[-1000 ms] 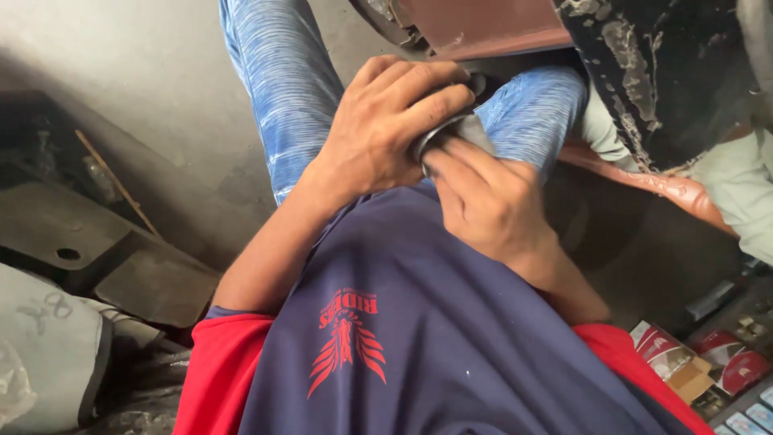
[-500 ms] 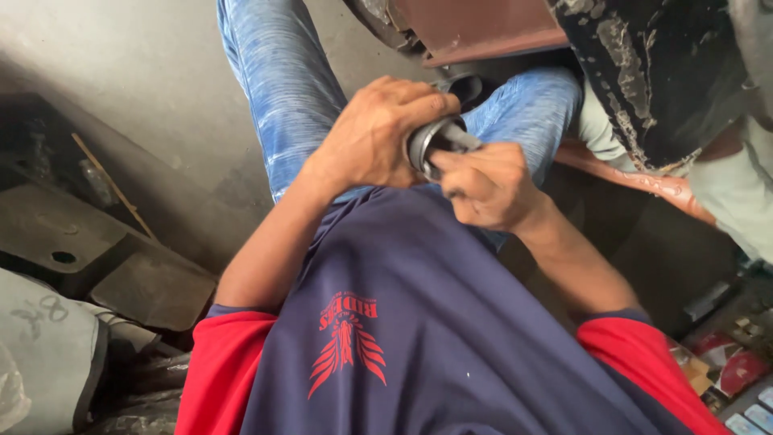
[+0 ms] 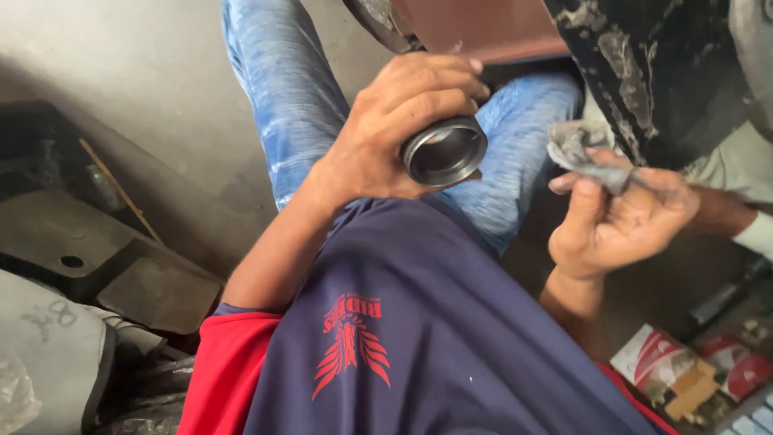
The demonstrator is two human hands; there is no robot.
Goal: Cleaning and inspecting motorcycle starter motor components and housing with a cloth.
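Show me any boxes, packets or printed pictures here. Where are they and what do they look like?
Small box: bottom right, on the floor; rectangular, red and white.
Second packet: just right of it; red and white, partly hidden.
Shirt print: on the navy shirt's chest; red winged figure.
Pale container: bottom left; grey, with dark scrawled marks.

We're down on the floor of a rough repair workshop here: bare, stained concrete floor (image 3: 145, 72) underfoot, heavy steel plates (image 3: 97, 266) with a drilled hole lying loose at the left, a thin stick (image 3: 121, 193) among them. Up top, a rust-brown metal panel (image 3: 483, 28) beside a grimy, flaking black surface (image 3: 644, 72). And there's the grease-dark rag (image 3: 580, 149) and a bare metal cylinder (image 3: 444, 151), shop parts through and through.
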